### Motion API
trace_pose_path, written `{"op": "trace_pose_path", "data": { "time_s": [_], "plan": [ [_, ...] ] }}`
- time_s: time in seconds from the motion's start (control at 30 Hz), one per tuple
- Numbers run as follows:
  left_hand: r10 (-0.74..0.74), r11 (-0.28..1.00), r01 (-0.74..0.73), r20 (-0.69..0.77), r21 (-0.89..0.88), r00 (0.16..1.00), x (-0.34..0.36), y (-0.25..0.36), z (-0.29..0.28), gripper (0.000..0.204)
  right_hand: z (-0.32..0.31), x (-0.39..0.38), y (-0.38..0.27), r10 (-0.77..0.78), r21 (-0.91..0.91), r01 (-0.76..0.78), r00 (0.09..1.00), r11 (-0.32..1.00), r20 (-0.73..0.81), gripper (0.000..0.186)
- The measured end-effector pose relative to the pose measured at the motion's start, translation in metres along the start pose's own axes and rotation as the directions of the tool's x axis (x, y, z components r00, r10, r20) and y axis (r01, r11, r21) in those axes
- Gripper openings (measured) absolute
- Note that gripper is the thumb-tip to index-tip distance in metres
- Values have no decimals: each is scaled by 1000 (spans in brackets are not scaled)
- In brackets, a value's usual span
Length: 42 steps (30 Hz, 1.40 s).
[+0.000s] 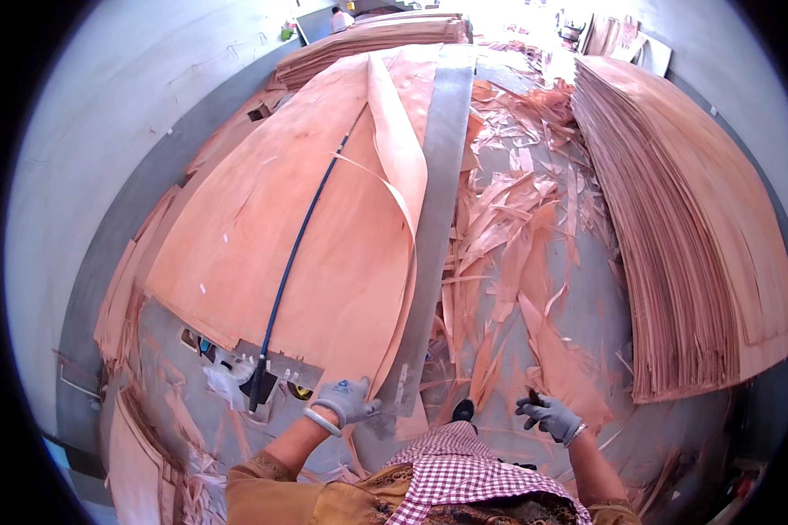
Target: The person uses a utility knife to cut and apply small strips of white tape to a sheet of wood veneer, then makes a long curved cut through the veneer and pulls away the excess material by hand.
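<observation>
My left hand [348, 400], in a grey glove, grips the near end of a long flat metal straightedge [436, 201] that lies lengthwise over a large sheet of thin pinkish wood veneer [280, 227]. A narrow cut strip of veneer [401, 192] curls up beside the straightedge. My right hand [549, 414], also gloved, is closed around a small dark tool, held above the floor to the right of the straightedge. A blue rod or hose [291, 262] lies diagonally across the veneer sheet.
A tall stack of veneer sheets [692, 227] stands on the right. Several torn veneer scraps [517, 219] litter the grey floor between stack and sheet. More veneer piles [376, 35] lie at the back. A grey wall [105, 175] runs along the left.
</observation>
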<state>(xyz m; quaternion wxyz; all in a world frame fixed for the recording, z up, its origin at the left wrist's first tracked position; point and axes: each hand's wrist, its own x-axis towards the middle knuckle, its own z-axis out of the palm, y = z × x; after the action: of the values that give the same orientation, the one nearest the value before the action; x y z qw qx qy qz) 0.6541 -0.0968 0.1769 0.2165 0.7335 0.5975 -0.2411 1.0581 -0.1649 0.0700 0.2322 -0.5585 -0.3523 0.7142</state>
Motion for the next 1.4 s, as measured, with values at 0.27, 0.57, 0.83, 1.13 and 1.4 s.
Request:
{"op": "trace_pose_path", "data": {
  "time_s": [0.27, 0.57, 0.83, 1.13, 1.4],
  "plan": [
    [-47, 945, -184, -669, -270, 741, 126, 24, -65, 49, -87, 42, -88, -73, -103, 74, 997, 992, 19, 47],
    [-339, 729, -45, -417, -683, 843, 240, 25, -165, 94, -190, 85, -154, -1, -158, -31, 980, 987, -197, 31],
    [-502, 652, 49, -382, -756, 776, 351, 17, -222, 97, -245, 169, -178, 89, -150, -82, 995, 985, 41, 29],
    [-113, 968, 236, -705, 79, 700, 404, 121, -184, 61, -327, 303, -277, 135, -347, -30, 950, 937, 282, 29],
    [-329, 935, 330, -669, -130, 666, 422, 170, -172, 57, -357, 383, -381, 171, -458, 26, 907, 889, 384, 33]
  ]
}}
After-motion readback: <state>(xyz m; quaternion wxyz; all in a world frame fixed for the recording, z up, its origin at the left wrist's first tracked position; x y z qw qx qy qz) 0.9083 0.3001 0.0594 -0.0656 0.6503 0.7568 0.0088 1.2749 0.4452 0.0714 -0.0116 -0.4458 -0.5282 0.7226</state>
